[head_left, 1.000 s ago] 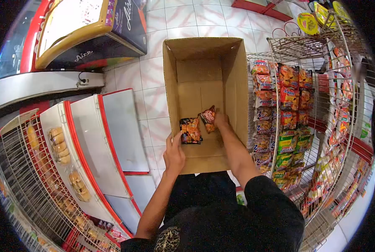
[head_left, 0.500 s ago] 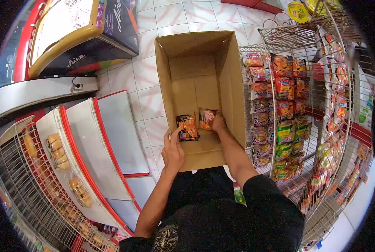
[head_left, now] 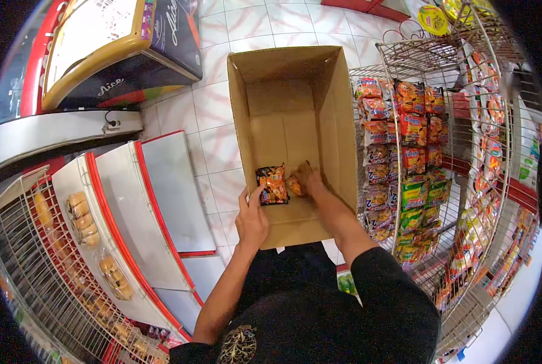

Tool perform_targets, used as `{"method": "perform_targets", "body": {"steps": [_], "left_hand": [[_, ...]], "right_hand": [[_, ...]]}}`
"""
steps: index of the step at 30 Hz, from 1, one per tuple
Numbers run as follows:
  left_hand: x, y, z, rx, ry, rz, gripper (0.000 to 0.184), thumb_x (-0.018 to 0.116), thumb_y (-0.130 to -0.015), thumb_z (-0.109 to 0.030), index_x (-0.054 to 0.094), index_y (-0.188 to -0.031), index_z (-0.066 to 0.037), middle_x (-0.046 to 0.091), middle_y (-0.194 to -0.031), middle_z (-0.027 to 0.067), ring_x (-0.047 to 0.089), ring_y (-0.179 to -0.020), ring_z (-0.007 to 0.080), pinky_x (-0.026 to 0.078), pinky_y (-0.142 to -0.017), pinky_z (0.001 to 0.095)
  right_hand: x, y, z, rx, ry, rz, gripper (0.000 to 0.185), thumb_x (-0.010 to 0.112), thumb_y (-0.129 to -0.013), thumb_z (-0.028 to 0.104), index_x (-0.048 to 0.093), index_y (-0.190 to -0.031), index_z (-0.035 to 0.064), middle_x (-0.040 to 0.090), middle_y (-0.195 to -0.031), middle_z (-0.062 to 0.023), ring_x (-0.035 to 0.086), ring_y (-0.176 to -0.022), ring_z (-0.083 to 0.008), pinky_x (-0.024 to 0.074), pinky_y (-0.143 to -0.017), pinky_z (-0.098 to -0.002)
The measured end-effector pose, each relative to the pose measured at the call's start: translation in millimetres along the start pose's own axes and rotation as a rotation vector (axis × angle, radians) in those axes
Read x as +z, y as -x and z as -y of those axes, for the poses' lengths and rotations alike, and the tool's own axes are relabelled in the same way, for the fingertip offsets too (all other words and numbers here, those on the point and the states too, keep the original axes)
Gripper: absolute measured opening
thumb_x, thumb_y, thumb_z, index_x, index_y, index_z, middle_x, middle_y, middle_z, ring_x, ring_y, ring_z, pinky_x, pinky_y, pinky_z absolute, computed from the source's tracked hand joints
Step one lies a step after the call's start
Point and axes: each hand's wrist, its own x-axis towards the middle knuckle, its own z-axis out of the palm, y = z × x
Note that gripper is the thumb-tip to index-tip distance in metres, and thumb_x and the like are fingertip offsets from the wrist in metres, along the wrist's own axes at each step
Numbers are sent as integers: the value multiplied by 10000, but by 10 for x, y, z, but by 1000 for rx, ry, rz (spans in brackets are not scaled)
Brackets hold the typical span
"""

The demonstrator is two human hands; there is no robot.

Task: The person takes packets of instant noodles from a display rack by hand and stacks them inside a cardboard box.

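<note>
- Left hand [head_left: 252, 222]: clamped on the near left wall of the open cardboard box [head_left: 336, 130], thumb on the inner side, fingers outside; contact between thumb and adjacent packet unclear.
- Right hand [head_left: 309, 182]: inside the box, clamped on the loose orange noodle packet [head_left: 294, 185]; fingertips largely hidden beneath the hand.
- Loose packet: low in the box, mostly covered by the right hand, just right of the orange-and-black noodle packet [head_left: 272, 185].
- Orange-and-black packet: flat on the box floor, near the left wall and below the thumb; exact count at this spot unclear.
- Box: upright, flaps not visible, placed directly in front of the torso in a black T-shirt [head_left: 325, 303], above white tiled flooring [head_left: 213, 148].
- Right of box: wire display rack [head_left: 419, 59], hung with columns of red-and-orange Sedaap packets [head_left: 413, 128], with green packets [head_left: 414, 192] lower in the columns.
- Left of box: white shelves with red edging [head_left: 177, 194]; beyond these, bagged bread rolls [head_left: 84, 218].
- Far left: dark Aice freezer [head_left: 143, 73] with a yellow-brown upper rim.
- Far right corner: yellow tub [head_left: 432, 20] at the rack top.
</note>
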Motion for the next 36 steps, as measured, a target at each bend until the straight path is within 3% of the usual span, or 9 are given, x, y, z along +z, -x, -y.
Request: {"method": "perform_targets", "body": {"steps": [5, 9, 11, 15, 19, 24, 27, 31, 36], "left_hand": [[-24, -4, -19, 8, -4, 5, 578, 457, -794, 59, 470, -1315, -192, 443, -1248, 264, 578, -871, 469, 513, -699, 487], [-19, 4, -23, 4, 1, 4, 588, 448, -790, 66, 467, -1316, -195, 446, -1232, 273, 565, -888, 487, 513, -707, 498], [-22, -8, -11, 9, -14, 1, 584, 448, -791, 65, 469, -1314, -195, 448, -1228, 273, 565, -881, 488, 514, -703, 497], [-3, -23, -15, 15, -5, 6, 553, 447, -813, 48, 476, -1310, -191, 454, -1214, 272, 570, -858, 476, 511, -685, 496], [-4, -26, -20, 26, -24, -6, 532, 446, -829, 43, 481, -1308, -185, 459, -1204, 261, 574, -839, 466, 511, -672, 490], [21, -21, -10, -3, 16, -2, 529, 450, -832, 48, 484, -1307, -182, 468, -1192, 241, 591, -843, 432, 514, -676, 468], [7, -19, 8, 3, 30, 0, 525, 451, -832, 49, 488, -1303, -180, 471, -1188, 236, 598, -840, 412, 514, -671, 456], [25, -10, -1, 4, 17, -5, 514, 450, -837, 42, 490, -1301, -176, 474, -1175, 235, 603, -816, 382, 513, -662, 445], [40, 13, 37, 16, -17, -9, 530, 464, -822, 46, 491, -1300, -180, 466, -1190, 246, 604, -806, 393, 518, -660, 443]], "right_hand": [[183, 45, -142, 190, -163, 186, 482, 504, -925, 307, 452, -1345, 76, 462, -1371, -146, 471, -1211, -336, 403, -926, -485], [110, -153, -117, 126, -154, -226, 522, 513, -925, 330, 410, -1359, 59, 490, -1321, -188, 478, -1203, -346, 414, -926, -489], [-695, 8, 160, -4, -842, -258, 563, 569, -892, 340, 408, -1343, 45, 511, -1277, -208, 481, -1198, -355, 412, -938, -506], [-1090, -57, 476, -204, -672, -35, 635, 680, -807, 377, 455, -1298, 44, 513, -1268, -211, 488, -1188, -358, 404, -965, -493], [-320, -676, 595, -26, -254, 162, 845, 771, -697, 464, 415, -1339, 47, 488, -1306, -219, 472, -1211, -360, 383, -1014, -457], [-1054, -37, 265, -310, -561, 128, 994, 815, -616, 520, 384, -1370, 37, 459, -1339, -225, 447, -1241, -352, 385, -1022, -423], [-866, -243, 197, 63, -864, 207, 1091, 805, -595, 586, 343, -1389, -3, 468, -1331, -241, 466, -1231, -335, 408, -1001, -418], [-450, -105, 170, 273, -1352, 143, 1156, 749, -601, 676, 314, -1393, -46, 500, -1294, -260, 521, -1175, -326, 435, -967, -413], [-13, -145, 276, 41, -809, 490, 1195, 687, -633, 727, 263, -1400, -86, 479, -1310, -283, 523, -1171, -343, 433, -972, -420]]}}
